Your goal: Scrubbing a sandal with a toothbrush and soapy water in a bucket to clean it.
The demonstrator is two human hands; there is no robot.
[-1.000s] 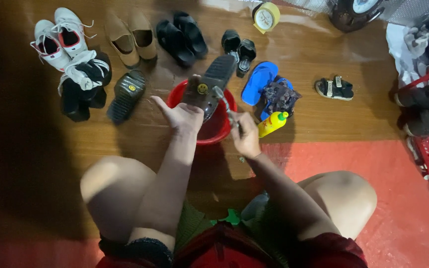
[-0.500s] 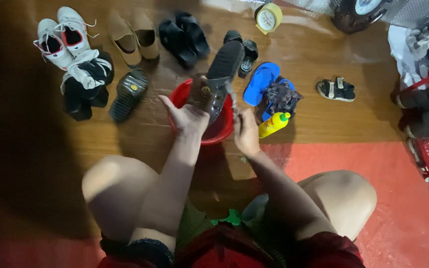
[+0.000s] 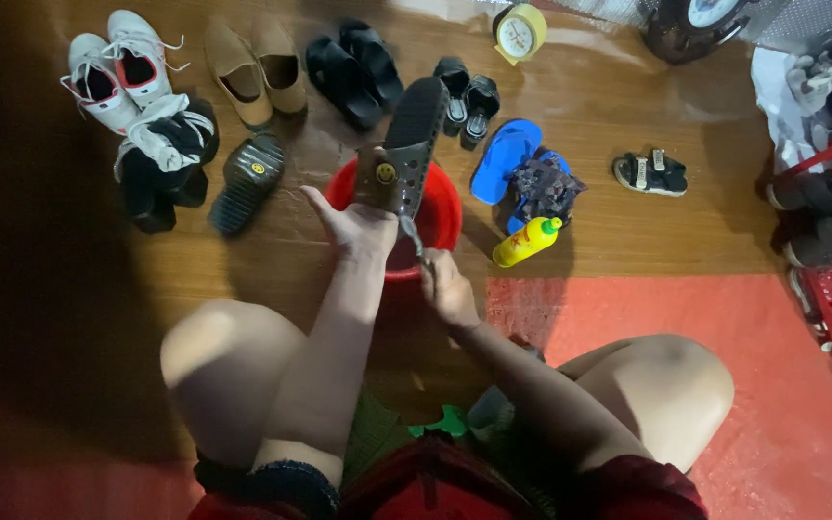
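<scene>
- The wooden floor (image 3: 628, 241) lay under both hands and gave way to a red mat (image 3: 772, 385) on the right-hand side, nearer the person.
- A red basin (image 3: 440, 217) stood directly beneath the hands, its rim showing on either side of them.
- A dark perforated clog (image 3: 406, 144) was grasped at its heel end by the left hand (image 3: 358, 226), fingers wrapped round it; the clog was tilted over the basin, toe pointing away from the person.
- The right hand (image 3: 447, 289) was clenched on a small brush (image 3: 412, 236), its head at the clog's heel; how the bristles met the clog could not be made out.
- White and red sneakers (image 3: 113, 67), tan shoes (image 3: 252, 67) and black sandals (image 3: 353, 72) lay in a row well beyond the left hand.
- A second dark clog (image 3: 243, 178) lay sole up, to the left of the left hand.
- Blue flip-flops (image 3: 503, 159) lay just beyond the right hand.
- A yellow bottle (image 3: 527, 241) lay on its side just right of the basin, near the right hand.
</scene>
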